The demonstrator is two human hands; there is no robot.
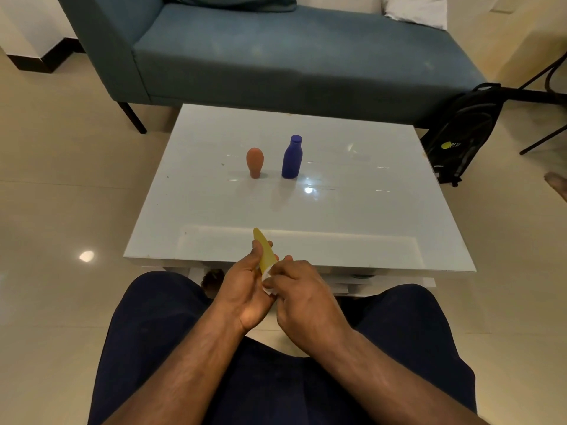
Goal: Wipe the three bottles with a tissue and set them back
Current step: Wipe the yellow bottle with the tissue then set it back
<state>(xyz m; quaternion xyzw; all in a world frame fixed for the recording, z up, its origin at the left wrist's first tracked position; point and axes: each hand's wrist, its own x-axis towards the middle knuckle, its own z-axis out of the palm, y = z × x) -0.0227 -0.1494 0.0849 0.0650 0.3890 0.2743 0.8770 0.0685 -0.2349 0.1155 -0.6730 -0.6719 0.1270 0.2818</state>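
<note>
A yellow bottle (264, 252) is held over the table's near edge, its narrow end pointing up and away. My left hand (245, 286) grips it from the left. My right hand (302, 297) presses a white tissue (267, 282) against the bottle's lower end. An orange bottle (255, 162) stands cap-down near the middle of the white glass table (352, 216). A blue bottle (292, 157) stands upright just to its right.
A teal sofa (276, 53) runs behind the table. A black backpack (463, 133) leans on the floor at the right, beside dark chair legs (540, 130). My knees in dark trousers sit just below the table's front edge.
</note>
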